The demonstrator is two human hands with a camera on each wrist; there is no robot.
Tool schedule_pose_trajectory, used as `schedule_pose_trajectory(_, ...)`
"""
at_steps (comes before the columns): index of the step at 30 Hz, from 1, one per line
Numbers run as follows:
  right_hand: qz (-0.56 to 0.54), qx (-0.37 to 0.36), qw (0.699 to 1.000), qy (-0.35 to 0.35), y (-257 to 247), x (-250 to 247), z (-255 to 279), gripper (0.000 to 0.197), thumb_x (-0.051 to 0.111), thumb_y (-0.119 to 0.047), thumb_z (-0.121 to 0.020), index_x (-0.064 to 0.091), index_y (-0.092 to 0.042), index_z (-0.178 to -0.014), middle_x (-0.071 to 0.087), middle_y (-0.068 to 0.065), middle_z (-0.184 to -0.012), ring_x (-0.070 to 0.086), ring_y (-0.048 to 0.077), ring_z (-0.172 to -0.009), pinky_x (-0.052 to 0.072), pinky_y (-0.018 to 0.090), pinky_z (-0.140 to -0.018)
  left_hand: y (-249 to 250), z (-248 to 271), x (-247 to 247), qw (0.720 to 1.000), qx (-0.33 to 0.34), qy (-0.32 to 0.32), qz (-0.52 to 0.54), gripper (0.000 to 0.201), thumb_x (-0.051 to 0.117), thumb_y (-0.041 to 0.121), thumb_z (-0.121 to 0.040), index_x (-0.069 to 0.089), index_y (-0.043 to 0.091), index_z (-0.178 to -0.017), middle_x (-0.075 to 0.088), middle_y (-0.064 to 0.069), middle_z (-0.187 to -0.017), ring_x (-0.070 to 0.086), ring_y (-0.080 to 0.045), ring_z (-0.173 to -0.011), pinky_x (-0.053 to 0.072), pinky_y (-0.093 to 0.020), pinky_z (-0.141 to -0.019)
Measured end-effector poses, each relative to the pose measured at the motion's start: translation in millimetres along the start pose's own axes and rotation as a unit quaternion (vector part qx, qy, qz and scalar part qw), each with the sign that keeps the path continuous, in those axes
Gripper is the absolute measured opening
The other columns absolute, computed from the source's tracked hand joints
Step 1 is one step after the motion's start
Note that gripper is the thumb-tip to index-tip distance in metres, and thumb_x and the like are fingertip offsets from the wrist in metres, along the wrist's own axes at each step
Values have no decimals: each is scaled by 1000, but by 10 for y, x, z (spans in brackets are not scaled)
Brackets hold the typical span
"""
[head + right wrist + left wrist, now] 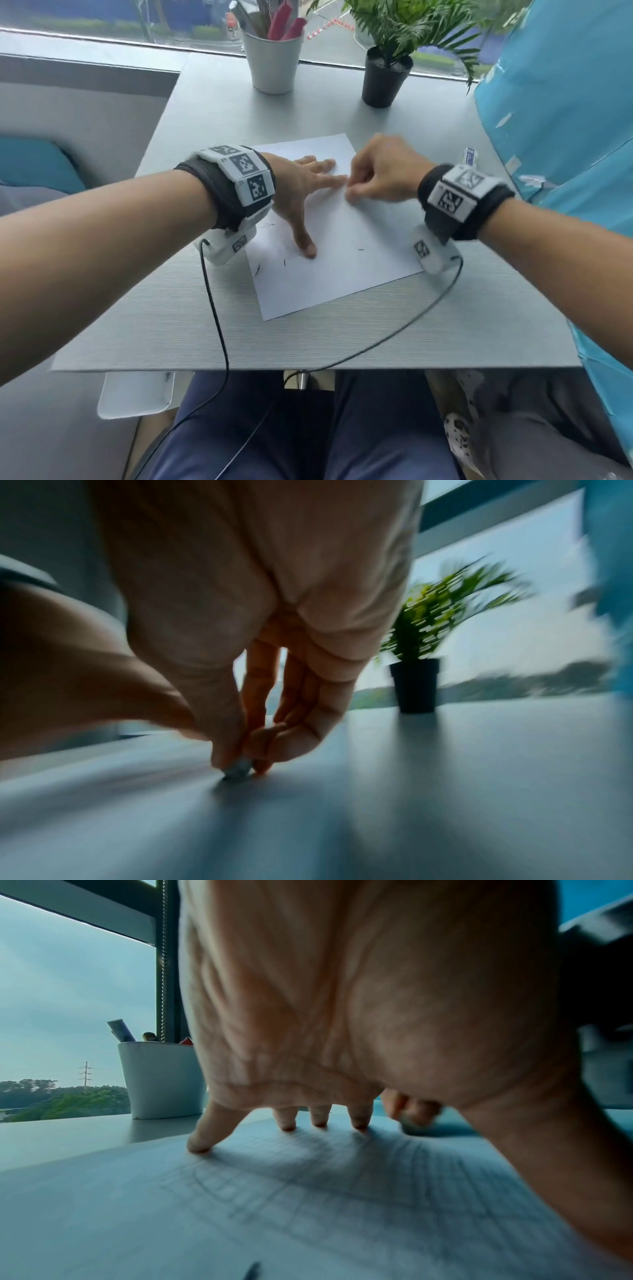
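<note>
Two hands over one sheet of paper (342, 270), from the head view. Lies slantwise on the grey table (164, 329), long axis from near left to far right. Left hand (301, 192) spread flat on the sheet's left part, fingers straight, thumb towards the near edge, gripping nothing. Right hand (380, 171) just right of those fingers, curled into a pinch over the far middle of the sheet; pinched thing hidden here. Farther off: metal pot (272, 65) holding pens and something red, black pot (385, 82) holding a fern, small labelled packet (470, 157) right of the sheet.

From the left wrist: fingertips (200, 1144) planted on the sheet of paper (205, 1226), faint pencil grid beneath; metal pot (161, 1080) far left, pens in it.

From the right wrist, blurred: thumb and fingers closed on a small grey piece (237, 769), probably an eraser, pressed onto the sheet directly under them. Likely calls for short rubbing strokes while the left hand pins the sheet.
</note>
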State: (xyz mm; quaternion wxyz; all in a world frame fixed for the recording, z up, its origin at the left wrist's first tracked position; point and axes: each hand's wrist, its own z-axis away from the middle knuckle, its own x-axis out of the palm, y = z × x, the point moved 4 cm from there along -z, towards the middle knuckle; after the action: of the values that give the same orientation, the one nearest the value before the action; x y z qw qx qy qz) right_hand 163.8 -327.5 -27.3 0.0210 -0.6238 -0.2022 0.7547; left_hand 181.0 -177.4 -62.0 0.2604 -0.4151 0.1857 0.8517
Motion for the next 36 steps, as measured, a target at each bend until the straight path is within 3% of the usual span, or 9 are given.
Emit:
schedule_pose_trajectory(3,-3,6,999,32,21,-21,-26,6,76,-18,-75,77,-12,-77,71,3,-73,69,20,-74,57,29,-69,6,17,5,1000,-7,-4,-1,154,81,78,-37,-15,48,-153,-25,17,-162,-22,-12,-150,4,-59,-122)
schedule_pose_trajectory(5,-19,-41,999,-4,-263,167,201,3,75,-14,-74,76,-13,-71,70,-1,-69,66,12,-66,57,28,-65,18,16,3,1000,0,-1,-4,154,81,78,-39,-14,43,-155,-25,13,-163,-23,-14,-150,0,-56,-123)
schedule_pose_trajectory(8,-27,-98,991,-85,-523,332,436,6,76,-13,-75,74,-13,-69,69,-5,-66,61,5,-61,53,17,-61,39,15,1,1000,16,1,-14,155,79,80,-37,-14,41,-155,-25,9,-163,-24,-18,-150,-3,-53,-124)
schedule_pose_trajectory(12,-30,-38,999,14,-147,25,109,2,76,-12,-74,76,-10,-74,71,1,-68,65,13,-62,55,26,-69,-8,17,16,1000,2,5,1,149,81,79,-41,-13,48,-153,-25,17,-162,-23,-12,-150,2,-58,-122)
schedule_pose_trajectory(18,17,39,999,20,212,-4,-114,8,77,-20,-75,77,-14,-80,72,3,-79,66,18,-76,56,28,-72,-104,47,11,999,15,37,29,139,73,86,-44,-7,53,-153,-18,16,-165,-17,-13,-152,3,-62,-121)
schedule_pose_trajectory(24,31,38,998,46,138,-58,-238,9,76,-17,-77,77,-10,-82,66,1,-73,58,13,-70,43,21,-67,-144,128,109,999,10,22,28,140,72,87,-46,-12,51,-153,-24,20,-162,-23,-12,-150,-2,-68,-117)
schedule_pose_trajectory(29,43,-7,997,66,-194,94,-24,4,72,-10,-77,74,-7,-76,58,-2,-73,56,15,-68,39,22,-59,-87,122,97,999,-15,22,30,142,76,83,-46,-10,49,-154,-23,17,-163,-21,-16,-151,2,-63,-120)
schedule_pose_trajectory(34,-21,-74,994,-77,-454,319,353,4,81,-17,-73,76,-16,-72,71,-4,-68,66,9,-63,54,22,-58,-41,110,96,1000,-20,-1,11,144,75,86,-40,-15,56,-149,-30,9,-161,-25,-23,-150,5,-66,-119)
schedule_pose_trajectory(36,-22,-50,997,-57,-313,219,240,3,80,-18,-72,78,-16,-73,72,-3,-68,65,9,-63,54,23,-60,-14,113,103,999,-29,-15,0,145,76,85,-39,-17,58,-147,-34,9,-159,-28,-25,-148,5,-69,-117)
